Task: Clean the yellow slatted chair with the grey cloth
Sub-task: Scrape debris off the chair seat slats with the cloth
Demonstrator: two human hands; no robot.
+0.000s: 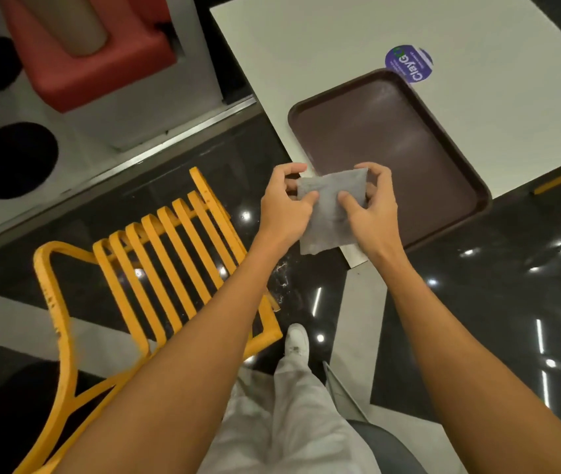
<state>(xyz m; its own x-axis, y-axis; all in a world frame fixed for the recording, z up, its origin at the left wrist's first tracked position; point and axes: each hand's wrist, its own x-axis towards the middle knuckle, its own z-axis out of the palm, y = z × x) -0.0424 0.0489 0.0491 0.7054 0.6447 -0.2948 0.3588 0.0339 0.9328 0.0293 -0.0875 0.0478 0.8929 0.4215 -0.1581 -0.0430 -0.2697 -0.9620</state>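
Yellow slatted chair standing on the dark glossy floor at the person's left, its seat slats bare and not yet touched by the cloth. Grey cloth held in the air above the table's corner, to the right of the chair and apart from it. Left hand and right hand each pinch one side of the cloth between thumb and curled fingers, stretching it flat, probably to fold or square it into a wiping pad. White table rises just beyond the hands; a brown tray lies on its near corner, over a round purple sticker. A red seat stands farther off. Nothing lies on the slats; only the left forearm crosses above the chair.
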